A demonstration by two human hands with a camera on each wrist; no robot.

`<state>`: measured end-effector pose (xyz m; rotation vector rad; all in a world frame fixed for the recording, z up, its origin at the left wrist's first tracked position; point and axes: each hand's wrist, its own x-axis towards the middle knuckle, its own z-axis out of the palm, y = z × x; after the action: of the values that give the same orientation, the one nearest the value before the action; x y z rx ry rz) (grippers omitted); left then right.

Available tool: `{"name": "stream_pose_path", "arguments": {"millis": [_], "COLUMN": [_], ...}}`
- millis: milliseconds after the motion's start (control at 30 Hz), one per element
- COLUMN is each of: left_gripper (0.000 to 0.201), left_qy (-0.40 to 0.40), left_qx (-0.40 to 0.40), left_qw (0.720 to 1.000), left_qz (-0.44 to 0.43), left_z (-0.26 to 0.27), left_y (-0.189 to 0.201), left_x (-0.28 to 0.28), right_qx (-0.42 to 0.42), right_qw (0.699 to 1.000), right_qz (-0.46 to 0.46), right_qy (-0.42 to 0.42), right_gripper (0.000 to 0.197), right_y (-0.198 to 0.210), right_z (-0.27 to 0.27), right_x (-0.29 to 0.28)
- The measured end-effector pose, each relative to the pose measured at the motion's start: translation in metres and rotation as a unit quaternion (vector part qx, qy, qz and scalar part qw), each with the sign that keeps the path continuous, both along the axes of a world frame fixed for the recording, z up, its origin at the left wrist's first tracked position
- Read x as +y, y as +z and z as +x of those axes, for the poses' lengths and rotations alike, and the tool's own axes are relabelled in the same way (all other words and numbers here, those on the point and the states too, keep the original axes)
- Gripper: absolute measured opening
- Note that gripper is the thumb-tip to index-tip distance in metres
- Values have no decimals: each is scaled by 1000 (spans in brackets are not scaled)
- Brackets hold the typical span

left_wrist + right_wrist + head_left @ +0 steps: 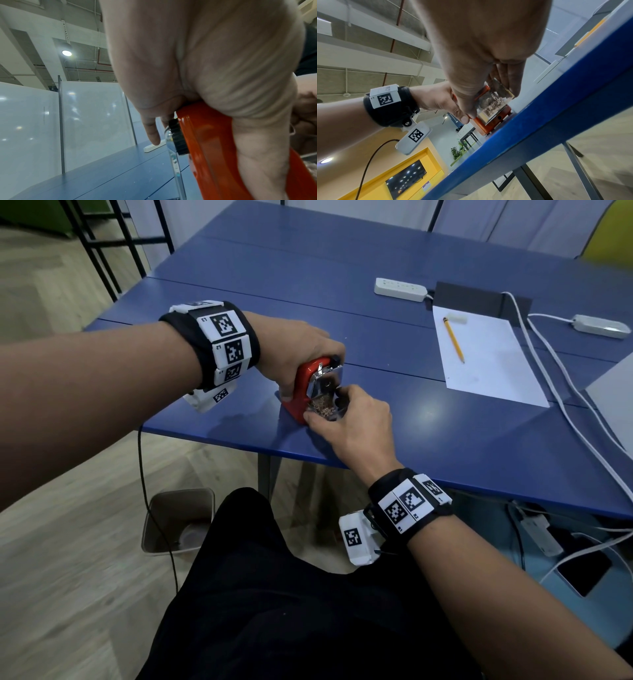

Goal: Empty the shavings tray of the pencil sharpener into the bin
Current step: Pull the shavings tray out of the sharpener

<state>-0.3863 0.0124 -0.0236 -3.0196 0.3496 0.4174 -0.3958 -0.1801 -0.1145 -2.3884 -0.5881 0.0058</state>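
blue table (411, 344) on a pale wood floor (51, 285); black frame (102, 244) at far left; white panels (30, 121) behind the table; ceiling lamp (67, 53) lit; yellow wall (373, 180) with a dark screen (406, 177).

Bare forearms. Behind the fingers, each wrist wears a black band (409, 501) tiled with white square-code tags; a white tagged camera pod (358, 537) hangs beneath. Black trousers (291, 594).
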Motion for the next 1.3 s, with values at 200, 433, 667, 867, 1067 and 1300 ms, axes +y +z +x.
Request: {"name": "stream_pose_path", "arguments": {"millis": [200, 433, 667, 867, 1067, 1300], "left_gripper": [97, 93, 94, 93, 133, 87], "left_qy": [0, 4, 45, 90, 148, 79], "left_qx": [3, 1, -27, -50, -119, -275], "left_qw": [1000, 1000, 998, 994, 981, 936], "left_qz": [3, -10, -19, -26, -44, -204], "left_z": [0, 5, 12, 18, -2, -98], "left_y": [1, -4, -3, -6, -11, -49], "left_x": [-1, 3, -2, -6, -4, -22], "right_qx": [8, 2, 10, 15, 12, 18], "right_qw": [1000, 1000, 1000, 999, 999, 995], "right_qz": [6, 14, 4, 1, 6, 4], "right_qy": [-3, -4, 21, 33, 50, 102], "right_gripper": [70, 78, 81, 81, 80, 73], "right_y": [-4, -10, -5, -10, -13, -12], "right_z": [-1, -1, 6, 4, 4, 6], "right_x": [-11, -41, -50, -56, -60, -57]}}
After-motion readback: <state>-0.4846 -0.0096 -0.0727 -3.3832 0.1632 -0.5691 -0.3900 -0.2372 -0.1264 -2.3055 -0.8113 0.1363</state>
